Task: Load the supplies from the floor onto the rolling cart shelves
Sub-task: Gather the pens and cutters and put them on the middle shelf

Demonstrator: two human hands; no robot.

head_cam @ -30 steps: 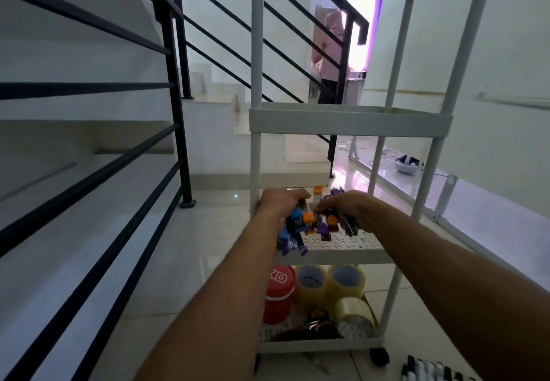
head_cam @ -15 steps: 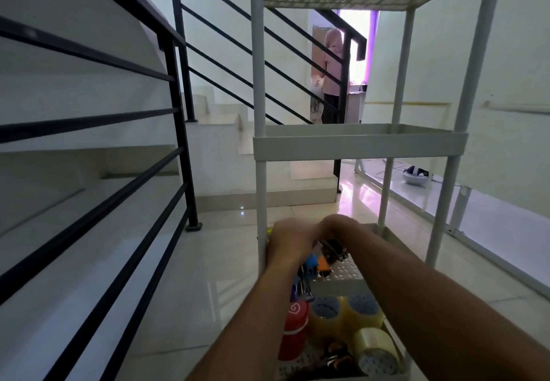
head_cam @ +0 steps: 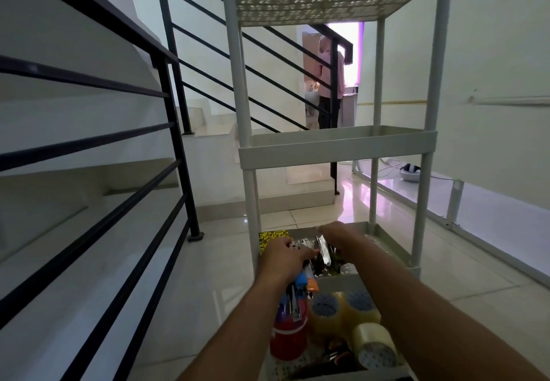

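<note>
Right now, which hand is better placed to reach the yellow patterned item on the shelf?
Probably left: the left hand lies beside the yellow patterned item; the right hand is farther right, over a silver stapler.

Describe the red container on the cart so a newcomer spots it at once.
Find the tall white rolling cart beside the black stair railing and look at its lowest shelf. At that shelf's left end stands a red container, beside three yellowish tape rolls; it is the only solid red cylinder there.
</note>
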